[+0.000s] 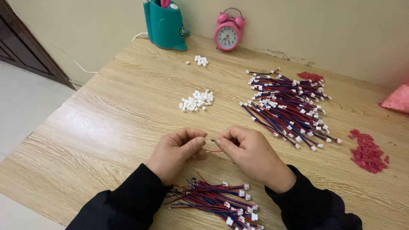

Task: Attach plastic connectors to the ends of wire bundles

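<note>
Red and blue wire ends (pixel 213 145) sit pinched between your left hand (pixel 177 153) and right hand (pixel 251 155), both closed on them above the wooden table (pixel 106 119). White connectors (pixel 197 101) lie ahead within reach, the unfinished bundle (pixel 213 200) nearest your wrists.

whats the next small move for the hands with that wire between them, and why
Probably bring the two hands together: the right hand pinches the red and blue wire ends pointing at the left hand's closed fingertips. Whether those hold a white connector is hidden; loose ones lie in the white pile.
</note>
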